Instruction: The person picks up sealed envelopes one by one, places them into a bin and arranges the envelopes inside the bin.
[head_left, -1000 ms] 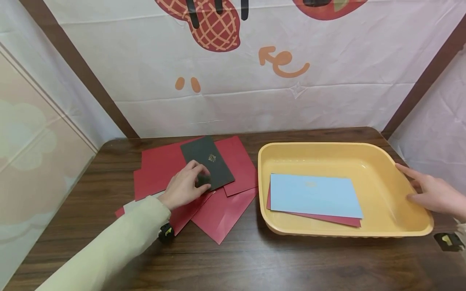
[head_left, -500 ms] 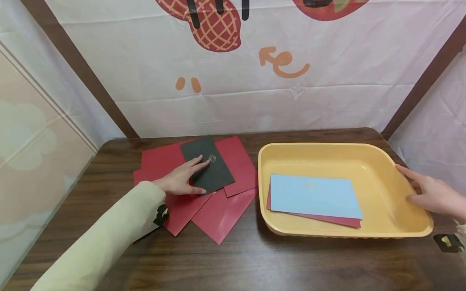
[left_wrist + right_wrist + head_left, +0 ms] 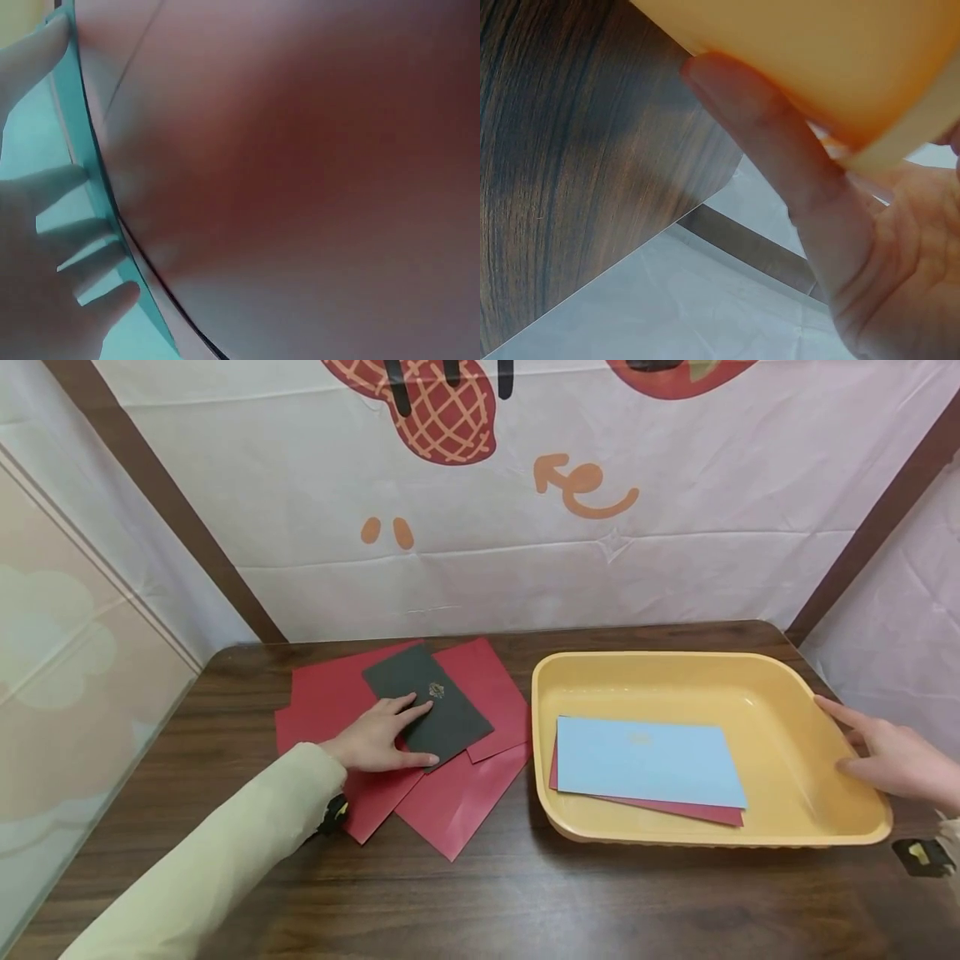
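Left hand spread flat on 1 dark envelope, which lies atop at least 4 red envelopes on the counter. Right hand pinches right rim of 1 yellow tray; inside, 1 light-blue envelope overlaps 1 visible lower red envelope.

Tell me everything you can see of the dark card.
The dark card is a flat rectangle, matte grey-green, apparently paper, with a small gold emblem too fine to read. It lies at a slant on the red papers, left of the tray. The left grip, loosely spread, covers part of its left long edge and appears to rest on its face.
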Motion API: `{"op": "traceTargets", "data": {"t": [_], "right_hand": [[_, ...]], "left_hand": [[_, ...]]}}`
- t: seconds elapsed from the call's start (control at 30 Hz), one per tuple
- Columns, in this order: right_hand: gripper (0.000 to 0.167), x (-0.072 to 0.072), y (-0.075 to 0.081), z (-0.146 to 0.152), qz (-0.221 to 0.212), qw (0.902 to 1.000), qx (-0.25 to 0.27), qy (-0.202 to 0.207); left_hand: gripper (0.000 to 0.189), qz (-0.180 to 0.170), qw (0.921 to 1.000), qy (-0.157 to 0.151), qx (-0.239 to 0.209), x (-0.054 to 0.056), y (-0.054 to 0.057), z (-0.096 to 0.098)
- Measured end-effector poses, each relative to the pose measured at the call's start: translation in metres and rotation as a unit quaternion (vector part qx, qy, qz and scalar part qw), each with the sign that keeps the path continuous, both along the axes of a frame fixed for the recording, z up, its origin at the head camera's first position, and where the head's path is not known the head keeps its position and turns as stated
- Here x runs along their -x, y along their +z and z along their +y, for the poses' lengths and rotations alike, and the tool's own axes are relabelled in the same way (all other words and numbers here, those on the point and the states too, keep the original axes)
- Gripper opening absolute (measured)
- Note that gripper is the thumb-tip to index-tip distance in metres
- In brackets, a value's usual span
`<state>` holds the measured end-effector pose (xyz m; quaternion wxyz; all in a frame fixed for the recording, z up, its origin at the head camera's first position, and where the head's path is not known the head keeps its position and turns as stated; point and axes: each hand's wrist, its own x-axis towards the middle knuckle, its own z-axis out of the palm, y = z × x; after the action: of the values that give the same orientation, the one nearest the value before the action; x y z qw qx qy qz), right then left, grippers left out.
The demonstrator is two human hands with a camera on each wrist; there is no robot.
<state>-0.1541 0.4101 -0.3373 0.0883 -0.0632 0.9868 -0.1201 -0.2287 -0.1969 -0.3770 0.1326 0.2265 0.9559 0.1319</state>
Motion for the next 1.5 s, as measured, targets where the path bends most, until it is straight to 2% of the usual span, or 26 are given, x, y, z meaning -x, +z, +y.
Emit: {"op": "traceTargets", "data": {"t": [0.2,0.4,0.57,0.73,0.97,1.1,1.17,1.27,1.4,1.5], "right_hand": [[0.09,-0.001,0.002,-0.001,-0.003,1.0,0.0,-0.004],[0.09,-0.001,0.001,-0.001,-0.001,1.0,-0.001,-0.001],[0.089,-0.002,0.001,-0.001,0.002,1.0,-0.002,0.003],[0.089,-0.002,0.001,-0.001,0.002,1.0,-0.001,0.007],[0.09,-0.002,0.002,-0.001,0.001,1.0,0.001,0.006],[0.09,-0.003,0.002,-0.002,0.0,1.0,0.007,0.006],[0.09,-0.003,0.002,-0.002,0.0,0.9999,0.009,0.005],[0.09,-0.002,0.002,-0.002,0.0,0.9999,0.01,0.004],[0.091,-0.002,0.001,-0.002,-0.001,1.0,0.008,0.002],[0.091,-0.002,-0.001,0.0,0.004,1.0,0.005,0.003]], "left_hand": [[0.088,0.042,0.9981,0.014,0.042,-0.008,-0.001,0.016],[0.084,0.082,0.9902,0.041,0.105,-0.023,-0.001,0.043],[0.087,0.078,0.9826,0.086,0.145,-0.037,-0.003,0.068],[0.086,0.067,0.9737,0.112,0.186,-0.043,0.001,0.088],[0.081,0.053,0.9576,0.114,0.259,-0.044,0.01,0.109],[0.073,0.049,0.9539,0.106,0.276,-0.044,0.012,0.113],[0.071,0.042,0.9553,0.105,0.273,-0.042,0.014,0.112],[0.07,0.032,0.9659,0.104,0.235,-0.04,0.017,0.104],[0.068,0.011,0.9857,0.099,0.136,-0.035,0.024,0.084],[0.06,-0.007,0.9935,0.093,0.065,-0.032,0.028,0.066]]}}
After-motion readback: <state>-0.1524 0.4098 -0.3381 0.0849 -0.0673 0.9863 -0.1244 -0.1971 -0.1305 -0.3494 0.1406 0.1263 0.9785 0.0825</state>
